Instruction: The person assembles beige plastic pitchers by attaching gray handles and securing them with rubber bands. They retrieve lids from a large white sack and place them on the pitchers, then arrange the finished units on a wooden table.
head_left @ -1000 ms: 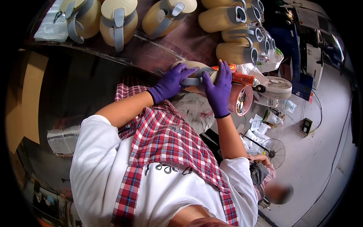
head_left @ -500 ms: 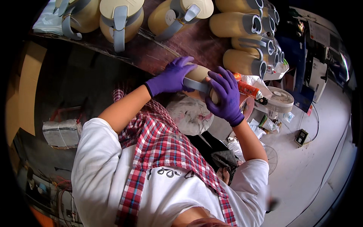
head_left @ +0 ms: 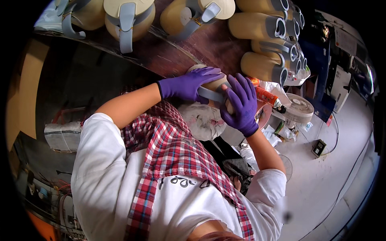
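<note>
A beige pitcher (head_left: pixel 216 84) with a grey handle (head_left: pixel 210 94) lies on its side at the near edge of the dark red table. Purple gloves cover both of my hands. My left hand (head_left: pixel 190 84) rests over the pitcher's body, its fingers extended across the beige surface and its palm side against it. Around the grey-collared end, my right hand (head_left: pixel 242 105) is closed, with the thumb by the handle. The pitcher's underside and most of its mouth end are hidden by my hands.
Several lidded pitchers (head_left: pixel 129 24) stand along the table (head_left: pixel 177 56). More pitchers without lids (head_left: pixel 261 66) lie stacked at the far right. Orange spray cans (head_left: pixel 266 96) and a white fan (head_left: pixel 299 107) are right of my right hand. A bagged bundle (head_left: pixel 203 120) sits below the table edge.
My left hand has slid to the right over the pitcher's body, closer to my right hand. My right hand keeps its hold on the end, nearly in place.
</note>
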Available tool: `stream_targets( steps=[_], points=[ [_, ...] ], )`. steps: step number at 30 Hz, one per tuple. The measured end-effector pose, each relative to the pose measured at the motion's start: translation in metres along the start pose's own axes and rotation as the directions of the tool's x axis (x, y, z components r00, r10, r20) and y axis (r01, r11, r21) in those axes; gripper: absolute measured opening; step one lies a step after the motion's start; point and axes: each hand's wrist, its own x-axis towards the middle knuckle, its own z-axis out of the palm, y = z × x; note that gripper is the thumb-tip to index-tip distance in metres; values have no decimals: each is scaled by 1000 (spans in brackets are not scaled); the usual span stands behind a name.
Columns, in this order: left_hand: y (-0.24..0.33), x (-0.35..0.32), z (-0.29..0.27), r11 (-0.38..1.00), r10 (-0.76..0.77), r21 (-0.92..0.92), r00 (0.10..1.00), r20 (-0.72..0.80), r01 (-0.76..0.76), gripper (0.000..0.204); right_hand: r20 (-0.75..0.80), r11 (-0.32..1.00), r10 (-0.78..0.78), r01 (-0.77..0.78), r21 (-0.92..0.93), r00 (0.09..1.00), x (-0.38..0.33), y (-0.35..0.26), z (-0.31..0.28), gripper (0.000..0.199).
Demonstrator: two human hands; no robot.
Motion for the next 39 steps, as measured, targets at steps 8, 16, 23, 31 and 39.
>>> stream_targets(
  steps=[8, 16, 23, 31, 39],
  points=[
    [7, 1, 36, 980, -28, 189, 983, -181, 63, 82, -271, 810, 577, -583, 68, 770, -24, 2, 42, 53],
    [-3, 34, -8, 987, -21, 156, 998, -55, 29, 72, -262, 825, 549, -565, 17, 794, -4, 4, 27, 68],
    [-30, 72, -62, 965, -36, -205, 861, 507, 161, 70, 136, 999, -22, 18, 33, 990, 13, -5, -9, 65],
    [-33, 91, -53, 958, 35, -243, 775, 631, 154, 58, 165, 917, -388, 362, 170, 907, 14, -20, -4, 66],
    [49, 0, 38, 986, -38, 135, 926, -376, 96, 55, -258, 856, 507, -516, 36, 823, -28, -14, 24, 59]
  ],
)
